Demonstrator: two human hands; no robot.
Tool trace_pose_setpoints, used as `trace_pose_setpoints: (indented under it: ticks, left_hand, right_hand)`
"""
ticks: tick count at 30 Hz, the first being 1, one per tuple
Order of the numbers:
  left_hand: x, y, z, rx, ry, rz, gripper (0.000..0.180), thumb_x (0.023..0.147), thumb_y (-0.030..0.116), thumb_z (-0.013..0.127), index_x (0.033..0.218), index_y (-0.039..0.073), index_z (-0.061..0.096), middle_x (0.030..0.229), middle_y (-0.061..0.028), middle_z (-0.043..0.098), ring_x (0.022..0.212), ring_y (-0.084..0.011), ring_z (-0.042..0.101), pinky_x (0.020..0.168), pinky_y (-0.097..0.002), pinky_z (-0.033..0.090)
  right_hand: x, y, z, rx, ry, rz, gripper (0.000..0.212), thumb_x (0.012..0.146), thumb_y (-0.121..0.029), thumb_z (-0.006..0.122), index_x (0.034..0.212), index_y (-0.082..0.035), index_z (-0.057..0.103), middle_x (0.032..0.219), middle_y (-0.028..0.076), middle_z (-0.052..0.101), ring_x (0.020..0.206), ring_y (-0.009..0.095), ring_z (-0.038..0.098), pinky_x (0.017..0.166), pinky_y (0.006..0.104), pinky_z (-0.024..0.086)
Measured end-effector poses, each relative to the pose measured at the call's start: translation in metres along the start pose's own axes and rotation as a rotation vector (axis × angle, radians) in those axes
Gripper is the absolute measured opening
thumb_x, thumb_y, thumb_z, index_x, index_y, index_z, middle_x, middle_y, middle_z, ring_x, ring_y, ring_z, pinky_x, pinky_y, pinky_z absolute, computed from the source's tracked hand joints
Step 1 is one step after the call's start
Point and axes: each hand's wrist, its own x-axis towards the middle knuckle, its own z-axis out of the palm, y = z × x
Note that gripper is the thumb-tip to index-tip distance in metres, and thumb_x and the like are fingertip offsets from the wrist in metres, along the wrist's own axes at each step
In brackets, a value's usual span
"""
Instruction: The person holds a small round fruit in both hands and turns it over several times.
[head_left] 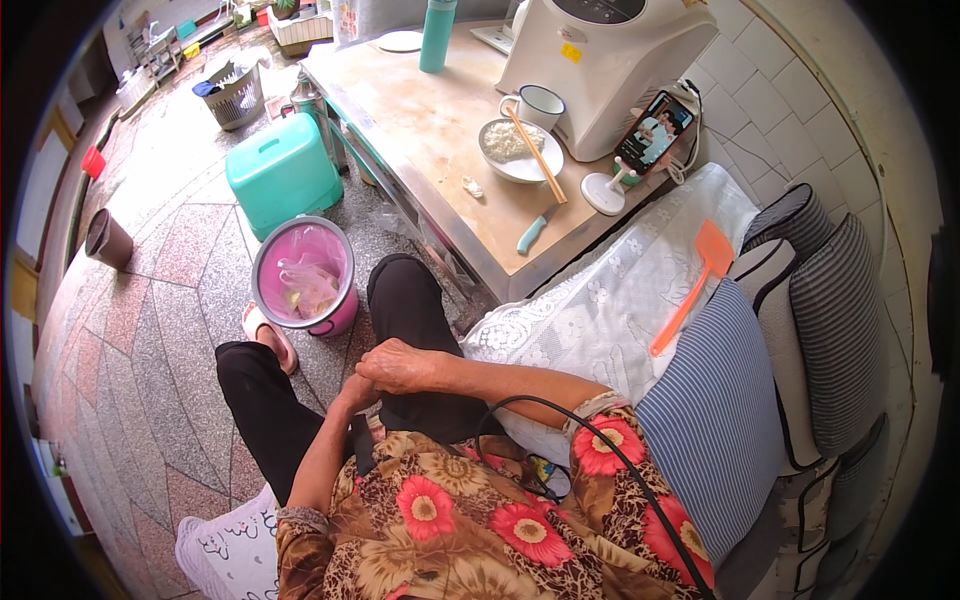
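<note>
At the centre of the frame, a seated person's right hand (400,367) curls closed over the left hand (360,392) above black trousers (408,300); most of the left hand's fingers are hidden, and whether anything sits inside the clasp cannot be told. Nearest the pair, up and to the left, a pink bucket (338,318) lined with a clear plastic bag (310,282) stands on the speckled floor (190,290), apart from both hands. Its mouth faces up, its long axis upright. Across the upper middle, a tabletop (420,125) carries a white bowl (520,174) of pale, crumbly food. Chopsticks (535,152) lie over its rim, slanting from upper left to lower right. Just below them, a knife (531,237) angles its teal handle toward the lower left, blade toward the upper right. At right, an orange fly swatter (712,252) rests on white lace cloth (575,325).
</note>
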Motion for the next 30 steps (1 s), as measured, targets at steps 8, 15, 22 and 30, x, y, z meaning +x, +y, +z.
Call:
trace_pose_setpoints:
  ticks: [8,15,22,30]
  left_hand:
    - [0.001,0.013,-0.008,-0.001,-0.003,0.023,0.033,0.068,0.01,0.054,0.101,0.005,0.055,0.101,-0.0183,0.057,0.096,-0.0319,0.053,0.078,-0.039,0.043]
    - [0.001,0.007,-0.005,0.031,-0.004,0.02,0.031,0.069,0.009,0.053,0.1,0.006,0.055,0.097,-0.0189,0.057,0.093,-0.0335,0.054,0.076,-0.0405,0.043]
    - [0.002,0.013,-0.008,0.01,-0.107,-0.105,0.033,0.069,0.007,0.056,0.102,0.005,0.055,0.106,-0.013,0.056,0.106,-0.0251,0.048,0.088,-0.0331,0.036]
    - [0.002,0.002,0.0,-0.05,-0.082,-0.105,0.032,0.07,0.009,0.057,0.102,0.005,0.055,0.108,-0.0131,0.055,0.105,-0.0248,0.048,0.088,-0.0334,0.037]
  right_hand:
    - [-0.001,0.0,-0.001,0.002,-0.001,0.005,0.014,0.058,-0.009,0.057,0.067,0.001,0.056,0.066,0.018,0.057,0.068,0.034,0.058,0.056,0.0416,0.045]
    - [0.0,0.0,-0.001,0.003,-0.003,0.005,0.014,0.057,-0.009,0.057,0.067,0.001,0.056,0.066,0.018,0.057,0.068,0.034,0.058,0.056,0.0415,0.045]
    - [-0.001,-0.001,-0.004,-0.015,-0.067,0.025,0.011,0.062,-0.008,0.056,0.068,0.0,0.052,0.07,0.016,0.056,0.071,0.033,0.057,0.058,0.0402,0.044]
    - [0.0,-0.001,-0.002,-0.003,-0.027,0.009,0.012,0.06,-0.009,0.056,0.068,0.001,0.054,0.067,0.017,0.057,0.069,0.034,0.058,0.056,0.0411,0.045]
